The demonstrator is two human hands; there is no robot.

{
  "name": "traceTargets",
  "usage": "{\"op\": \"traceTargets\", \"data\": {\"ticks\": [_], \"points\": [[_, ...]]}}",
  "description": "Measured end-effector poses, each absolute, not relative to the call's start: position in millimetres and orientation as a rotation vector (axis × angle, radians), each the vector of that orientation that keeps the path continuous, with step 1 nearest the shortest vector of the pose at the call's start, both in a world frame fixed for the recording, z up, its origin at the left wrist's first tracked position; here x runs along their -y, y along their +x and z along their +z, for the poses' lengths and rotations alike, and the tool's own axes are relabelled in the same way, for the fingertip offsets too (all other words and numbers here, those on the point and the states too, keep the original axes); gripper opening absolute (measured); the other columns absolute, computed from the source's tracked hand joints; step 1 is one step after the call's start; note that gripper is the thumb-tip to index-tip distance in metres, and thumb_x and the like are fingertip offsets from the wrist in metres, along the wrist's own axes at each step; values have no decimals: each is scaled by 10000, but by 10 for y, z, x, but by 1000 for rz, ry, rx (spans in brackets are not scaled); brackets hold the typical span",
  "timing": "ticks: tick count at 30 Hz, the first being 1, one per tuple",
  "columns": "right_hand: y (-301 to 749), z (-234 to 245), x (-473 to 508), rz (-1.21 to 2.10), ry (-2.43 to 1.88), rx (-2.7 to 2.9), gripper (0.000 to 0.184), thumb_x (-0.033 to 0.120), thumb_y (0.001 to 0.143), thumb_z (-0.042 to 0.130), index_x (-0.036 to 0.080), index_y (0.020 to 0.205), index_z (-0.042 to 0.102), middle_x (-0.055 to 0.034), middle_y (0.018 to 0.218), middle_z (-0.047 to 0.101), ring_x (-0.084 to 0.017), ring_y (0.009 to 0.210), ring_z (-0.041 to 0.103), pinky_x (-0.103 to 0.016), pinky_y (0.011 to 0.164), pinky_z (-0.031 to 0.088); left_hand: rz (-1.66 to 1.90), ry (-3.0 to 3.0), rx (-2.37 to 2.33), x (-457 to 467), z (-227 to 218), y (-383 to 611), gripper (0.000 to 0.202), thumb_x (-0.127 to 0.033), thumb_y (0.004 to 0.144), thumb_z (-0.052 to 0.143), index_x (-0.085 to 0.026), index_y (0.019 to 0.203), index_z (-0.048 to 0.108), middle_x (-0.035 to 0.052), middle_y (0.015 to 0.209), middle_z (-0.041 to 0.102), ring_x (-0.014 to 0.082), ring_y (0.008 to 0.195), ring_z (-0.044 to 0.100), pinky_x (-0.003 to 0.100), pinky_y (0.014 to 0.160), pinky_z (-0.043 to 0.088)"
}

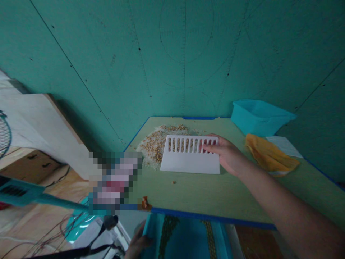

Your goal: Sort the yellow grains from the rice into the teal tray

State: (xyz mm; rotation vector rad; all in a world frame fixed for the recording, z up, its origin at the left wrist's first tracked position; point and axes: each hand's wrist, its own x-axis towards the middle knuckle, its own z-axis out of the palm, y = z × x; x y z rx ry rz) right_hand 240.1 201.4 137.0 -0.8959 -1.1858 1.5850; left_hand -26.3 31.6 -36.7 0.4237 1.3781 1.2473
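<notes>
My right hand is closed on the right edge of a white plastic plate with a row of slots along its top. The plate is tilted upright over the table, in front of a spread pile of pale grains and tan beans or chickpeas, part of which shows through the slots. Below the table's front edge, my left hand grips the left side of a blue plastic tub. Dark greenish strips, perhaps grains, show inside the tub. Part of the left hand is cut off by the frame.
The pale table has blue edging and stands against a green wall. At its right are a turquoise bin, an orange cloth and a white sheet. A teal fan part, cables and a pixelated patch lie at left.
</notes>
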Motion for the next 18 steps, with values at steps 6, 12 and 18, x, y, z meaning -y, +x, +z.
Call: {"op": "traceTargets", "data": {"ticks": [6, 12, 18], "points": [[2384, 1272, -2049, 1738, -899, 1199, 232, 168, 593, 640, 193, 803, 543, 25, 669, 601, -117, 609, 550, -263, 615, 391, 1213, 464, -1346, -314, -438, -312, 270, -44, 409, 642, -188, 632, 690, -76, 333, 484, 132, 384, 440, 265, 422, 348], [2356, 1211, -2074, 1750, -970, 1245, 290, 133, 573, 631, 185, 839, 529, 21, 680, 605, -106, 566, 553, -249, 576, 404, 1294, 463, -1365, -328, -425, -287, 321, 2, 356, 627, -206, 594, 685, -59, 399, 554, 193, 515, 519, 272, 445, 375], [2376, 1257, -2036, 1817, -1010, 1328, 272, 163, 580, 626, 185, 824, 510, 31, 634, 588, -88, 498, 528, -225, 506, 389, 1272, 413, -1344, -324, -329, -254, 259, 20, 396, 598, -171, 545, 688, -82, 290, 447, 88, 327, 374, 234, 390, 291]]}}
